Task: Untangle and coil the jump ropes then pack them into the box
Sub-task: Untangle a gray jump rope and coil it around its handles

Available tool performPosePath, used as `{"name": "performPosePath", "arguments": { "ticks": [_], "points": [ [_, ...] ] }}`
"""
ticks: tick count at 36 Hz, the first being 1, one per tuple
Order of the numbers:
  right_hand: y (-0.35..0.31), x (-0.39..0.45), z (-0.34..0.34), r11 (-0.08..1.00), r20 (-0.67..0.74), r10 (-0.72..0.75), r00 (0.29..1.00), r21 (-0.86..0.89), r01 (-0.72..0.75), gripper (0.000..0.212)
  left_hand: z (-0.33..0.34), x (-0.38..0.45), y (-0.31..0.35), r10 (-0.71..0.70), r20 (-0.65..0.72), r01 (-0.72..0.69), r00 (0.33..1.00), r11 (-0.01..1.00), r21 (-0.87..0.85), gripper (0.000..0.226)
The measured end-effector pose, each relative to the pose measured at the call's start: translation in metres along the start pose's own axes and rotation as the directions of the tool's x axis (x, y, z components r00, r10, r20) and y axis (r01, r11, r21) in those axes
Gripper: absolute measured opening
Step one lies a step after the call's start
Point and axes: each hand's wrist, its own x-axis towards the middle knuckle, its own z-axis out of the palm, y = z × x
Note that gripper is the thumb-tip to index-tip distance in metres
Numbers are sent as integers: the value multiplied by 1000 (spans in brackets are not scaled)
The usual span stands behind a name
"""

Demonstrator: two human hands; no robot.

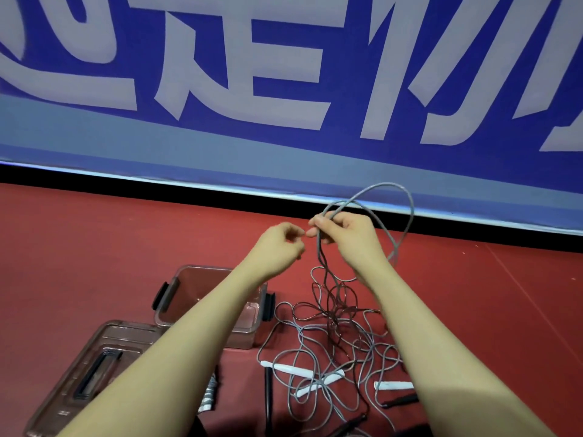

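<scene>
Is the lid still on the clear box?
No, the clear box stands open on the red floor, and its lid lies flat beside it, nearer the person.

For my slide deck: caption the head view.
Right hand lifts a grey rope loop from the tangle; left hand beside it; open box waits on red floor.

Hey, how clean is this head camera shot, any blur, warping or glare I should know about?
Head view: left hand slightly motion-blurred; right hand gripping the grey rope sharper; wide-angle lens bows the wall's black baseboard; lighting soft and even, no harsh glare; clear box shows faint reflections.
</scene>
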Motion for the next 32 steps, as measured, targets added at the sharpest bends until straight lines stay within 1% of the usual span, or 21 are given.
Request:
{"name": "performPosePath", "arguments": {
  "ticks": [2, 4, 5, 7, 8, 10, 12, 14, 15, 16, 17, 18, 19, 20, 21, 23, 24, 28, 29, 30, 32],
  "points": [
    [-7, 0, 0, 989, -38, 19, 999, 145, -13, 19, 5, -5, -1, 24, 150, -28, 988, 999, 24, 33],
    [-14, 1, 0, 962, -40, 45, 998, 273, -32, 19, 10, -8, 0, 86, 212, -89, 974, 996, 7, 33],
    [-18, 1, -1, 947, -37, 54, 998, 320, -39, 19, 12, -8, 1, 114, 201, -112, 973, 994, -18, 28],
    [-21, 3, -2, 907, -46, 76, 996, 418, -50, 19, 14, -7, 3, 140, 123, -132, 982, 988, -75, 9],
    [-21, 4, -2, 877, -57, 96, 994, 478, -57, 18, 13, -5, 4, 145, 70, -139, 987, 987, -86, 9],
    [-21, 7, -3, 807, -69, 131, 989, 586, -66, 17, 11, -2, 3, 136, -15, -137, 991, 988, -66, 18],
    [-18, 9, -4, 776, -53, 146, 988, 625, -82, 17, 8, 0, 3, 126, -79, -130, 989, 991, -43, 21],
    [-13, 11, -2, 816, -11, 170, 985, 562, -135, 17, 5, 3, 1, 116, -163, -116, 980, 993, 6, 24],
    [-9, 10, -2, 860, 18, 184, 983, 481, -170, 18, 3, 3, 1, 113, -210, -109, 971, 994, 28, 25],
    [-3, 9, -1, 913, 55, 193, 980, 356, -200, 19, 0, 4, 2, 114, -254, -107, 961, 993, 39, 26],
    [3, 7, -1, 959, 107, 198, 974, 186, -215, 20, -3, 5, 2, 119, -288, -111, 950, 993, 45, 27],
    [10, 5, -1, 977, 171, 207, 963, 10, -212, 22, -7, 5, 4, 128, -307, -117, 943, 992, 55, 27],
    [15, 2, -1, 971, 241, 225, 944, -140, -196, 25, -10, 4, 7, 139, -312, -124, 940, 990, 68, 27],
    [19, -1, 1, 952, 305, 248, 920, -251, -174, 29, -13, 3, 10, 152, -308, -136, 939, 988, 75, 28],
    [21, -4, 2, 935, 357, 262, 897, -324, -144, 31, -14, 2, 12, 168, -302, -153, 938, 985, 75, 29],
    [21, -9, 8, 917, 411, 258, 874, -390, -86, 32, -17, 0, 18, 191, -303, -179, 934, 982, 67, 31],
    [21, -10, 10, 913, 408, 243, 880, -402, -66, 32, -17, 0, 20, 192, -310, -186, 931, 981, 50, 32],
    [22, -9, 18, 889, 321, 157, 934, -457, 7, 20, -21, 1, 24, 160, -344, -205, 925, 974, -99, 34],
    [22, -8, 19, 881, 291, 138, 947, -473, 17, 22, -21, 2, 25, 148, -338, -210, 929, 966, -153, 34],
    [22, -7, 20, 884, 261, 127, 957, -467, 10, 24, -22, 2, 27, 130, -327, -208, 936, 954, -215, 33],
    [19, -5, 19, 930, 207, 115, 972, -365, -32, 21, -22, 2, 27, 87, -317, -175, 945, 948, -264, 30]
  ]
}}
